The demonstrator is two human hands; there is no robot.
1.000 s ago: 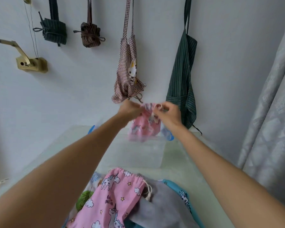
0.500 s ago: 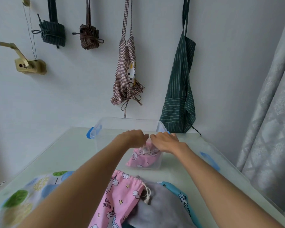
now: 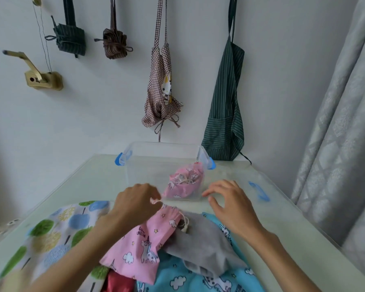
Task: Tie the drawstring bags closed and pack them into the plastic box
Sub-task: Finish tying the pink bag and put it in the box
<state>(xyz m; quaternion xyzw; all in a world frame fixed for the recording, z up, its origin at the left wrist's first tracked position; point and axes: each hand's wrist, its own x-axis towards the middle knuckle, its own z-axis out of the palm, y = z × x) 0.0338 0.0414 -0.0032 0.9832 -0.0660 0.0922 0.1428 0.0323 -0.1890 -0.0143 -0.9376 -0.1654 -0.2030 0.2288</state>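
Both hands have left the clear box [image 3: 139, 171] at the table's far edge, the tied pink bag [image 3: 185, 182] inside. Left hand [image 3: 135, 204] pinches another pink bag's [image 3: 139, 241] cord; right hand [image 3: 230, 204] hovers spread.

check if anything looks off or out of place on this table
Nothing stands out. One tied pink bag lies slumped in the right end of the clear plastic box. The other drawstring bags sit in a loose overlapping pile at the near edge, not yet packed.

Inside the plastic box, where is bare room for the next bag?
The plastic box is bare left of the tied pink bag, which sits at its right end. The near table is crowded with the pink unicorn bag and grey bag.
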